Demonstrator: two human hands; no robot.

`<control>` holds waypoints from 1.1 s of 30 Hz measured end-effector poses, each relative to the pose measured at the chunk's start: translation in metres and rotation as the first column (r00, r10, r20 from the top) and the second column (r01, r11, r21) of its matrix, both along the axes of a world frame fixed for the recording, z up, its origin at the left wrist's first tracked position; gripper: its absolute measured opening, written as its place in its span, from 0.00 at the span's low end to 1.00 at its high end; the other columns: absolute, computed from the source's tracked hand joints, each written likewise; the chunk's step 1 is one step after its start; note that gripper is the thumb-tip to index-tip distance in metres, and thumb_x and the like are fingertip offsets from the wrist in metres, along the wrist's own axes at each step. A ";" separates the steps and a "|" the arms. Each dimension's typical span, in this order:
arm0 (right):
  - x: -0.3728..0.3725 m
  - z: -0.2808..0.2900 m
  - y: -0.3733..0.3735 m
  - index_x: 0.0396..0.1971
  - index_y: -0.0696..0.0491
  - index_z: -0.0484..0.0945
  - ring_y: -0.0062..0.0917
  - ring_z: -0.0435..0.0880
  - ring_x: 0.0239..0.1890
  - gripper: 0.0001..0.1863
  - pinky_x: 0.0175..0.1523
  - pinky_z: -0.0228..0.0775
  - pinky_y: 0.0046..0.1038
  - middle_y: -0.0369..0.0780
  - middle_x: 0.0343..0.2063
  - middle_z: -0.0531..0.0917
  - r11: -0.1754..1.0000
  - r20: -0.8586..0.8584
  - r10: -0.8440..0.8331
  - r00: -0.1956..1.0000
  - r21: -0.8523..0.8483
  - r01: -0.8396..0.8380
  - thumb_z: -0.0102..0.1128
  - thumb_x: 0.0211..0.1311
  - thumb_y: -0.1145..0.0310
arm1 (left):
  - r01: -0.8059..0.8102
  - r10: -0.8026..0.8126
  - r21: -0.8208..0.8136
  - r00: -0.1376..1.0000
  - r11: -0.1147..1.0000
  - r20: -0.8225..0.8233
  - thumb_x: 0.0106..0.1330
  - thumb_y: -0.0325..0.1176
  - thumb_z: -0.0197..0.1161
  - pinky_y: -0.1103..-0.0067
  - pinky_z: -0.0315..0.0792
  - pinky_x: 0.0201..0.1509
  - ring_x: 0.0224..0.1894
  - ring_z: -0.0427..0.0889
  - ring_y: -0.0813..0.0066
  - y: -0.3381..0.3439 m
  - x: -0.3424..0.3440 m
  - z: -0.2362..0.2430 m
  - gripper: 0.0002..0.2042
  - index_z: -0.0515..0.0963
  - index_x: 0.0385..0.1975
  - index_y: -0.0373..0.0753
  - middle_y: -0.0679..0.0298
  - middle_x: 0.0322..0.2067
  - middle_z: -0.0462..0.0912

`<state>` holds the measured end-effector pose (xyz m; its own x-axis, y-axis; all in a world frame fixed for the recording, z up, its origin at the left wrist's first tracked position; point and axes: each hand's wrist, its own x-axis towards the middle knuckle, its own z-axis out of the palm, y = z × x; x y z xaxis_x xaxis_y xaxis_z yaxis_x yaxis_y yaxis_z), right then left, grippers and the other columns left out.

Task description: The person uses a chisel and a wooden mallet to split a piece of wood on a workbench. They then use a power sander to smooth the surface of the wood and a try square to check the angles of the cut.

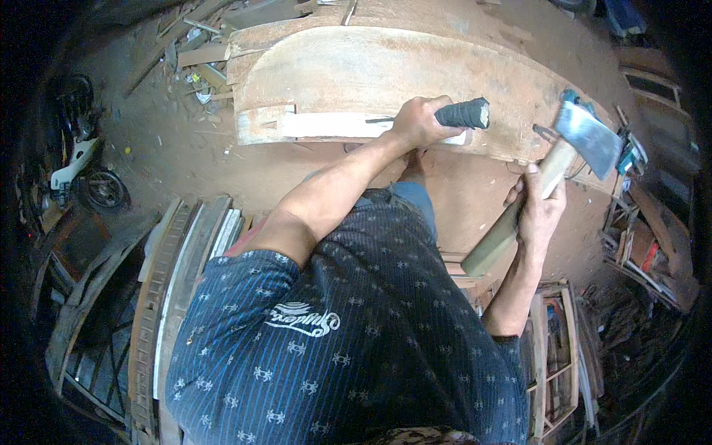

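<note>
My left hand is closed around a chisel with a black-wrapped handle. Its butt points right, and a narrow dark blade shows left of my fist. Beneath it, a pale wooden piece lies along the near edge of a broad workbench board. To the right, my right hand grips a hatchet midway along its wooden handle. The hatchet's steel head is raised over the board's right end, apart from the chisel.
Blue-green power tools lie at the board's right end. Wood scraps are heaped at the far left. Long planks and frames stand behind me on the left, with wooden frames on the right. A motorbike is parked far left.
</note>
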<state>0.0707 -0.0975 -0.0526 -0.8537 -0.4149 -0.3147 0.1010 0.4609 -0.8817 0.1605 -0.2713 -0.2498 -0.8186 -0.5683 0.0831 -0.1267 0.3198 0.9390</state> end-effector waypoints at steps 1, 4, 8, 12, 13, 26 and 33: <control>-0.001 0.000 -0.004 0.42 0.56 0.72 0.18 0.77 0.17 0.12 0.22 0.71 0.24 0.35 0.21 0.77 0.998 -0.026 -0.053 0.998 -0.032 0.053 0.63 0.70 0.65 | -0.002 0.002 -0.009 1.000 1.000 -0.012 0.50 0.50 0.77 0.65 0.80 0.34 0.31 0.87 0.52 0.000 0.000 -0.002 0.19 0.82 0.33 0.43 0.54 0.28 0.87; -0.003 -0.034 0.007 0.39 0.57 0.72 0.19 0.76 0.16 0.11 0.20 0.70 0.24 0.36 0.20 0.77 0.922 -0.064 0.246 0.967 0.322 -0.213 0.62 0.70 0.66 | 0.030 -0.031 0.019 0.999 0.999 0.033 0.50 0.52 0.76 0.65 0.80 0.34 0.31 0.87 0.51 0.002 -0.004 -0.003 0.21 0.82 0.34 0.43 0.54 0.28 0.87; 0.005 -0.044 0.022 0.40 0.56 0.72 0.19 0.76 0.15 0.11 0.19 0.69 0.23 0.35 0.19 0.76 0.970 0.280 0.100 0.955 0.186 -0.156 0.62 0.70 0.64 | 0.177 -0.179 0.030 0.959 0.984 0.221 0.51 0.56 0.75 0.62 0.80 0.40 0.36 0.87 0.51 0.017 0.000 0.001 0.24 0.82 0.38 0.44 0.52 0.30 0.87; 0.024 -0.042 0.043 0.40 0.54 0.73 0.19 0.76 0.15 0.11 0.19 0.70 0.22 0.34 0.20 0.76 0.992 0.405 -0.099 0.909 0.112 0.058 0.62 0.70 0.63 | 0.431 -0.388 0.019 0.792 0.902 0.472 0.56 0.59 0.71 0.60 0.78 0.50 0.44 0.86 0.48 0.033 -0.006 -0.011 0.27 0.82 0.47 0.45 0.49 0.37 0.87; 0.027 -0.042 0.050 0.40 0.53 0.73 0.19 0.76 0.15 0.11 0.19 0.70 0.22 0.34 0.20 0.76 0.988 0.419 -0.146 0.896 0.114 0.107 0.62 0.70 0.63 | 0.501 -0.449 0.044 0.730 0.865 0.515 0.57 0.59 0.70 0.60 0.78 0.51 0.44 0.86 0.47 0.038 -0.005 -0.018 0.28 0.82 0.49 0.45 0.49 0.39 0.87; 0.029 -0.073 0.096 0.38 0.52 0.72 0.20 0.76 0.15 0.09 0.19 0.72 0.24 0.35 0.20 0.76 0.963 0.492 -0.258 0.832 0.196 0.182 0.61 0.69 0.64 | 0.214 0.022 -0.234 0.693 0.948 0.721 0.58 0.53 0.71 0.59 0.79 0.51 0.47 0.85 0.46 -0.065 0.127 -0.043 0.29 0.76 0.51 0.35 0.42 0.40 0.85; 0.030 -0.077 0.079 0.41 0.53 0.73 0.21 0.77 0.14 0.10 0.19 0.72 0.24 0.35 0.19 0.77 0.988 0.498 -0.126 0.858 0.137 0.065 0.61 0.69 0.64 | 0.036 0.079 -0.175 0.792 0.984 0.606 0.59 0.52 0.71 0.58 0.79 0.46 0.40 0.87 0.44 -0.085 0.150 -0.068 0.27 0.76 0.48 0.37 0.46 0.33 0.86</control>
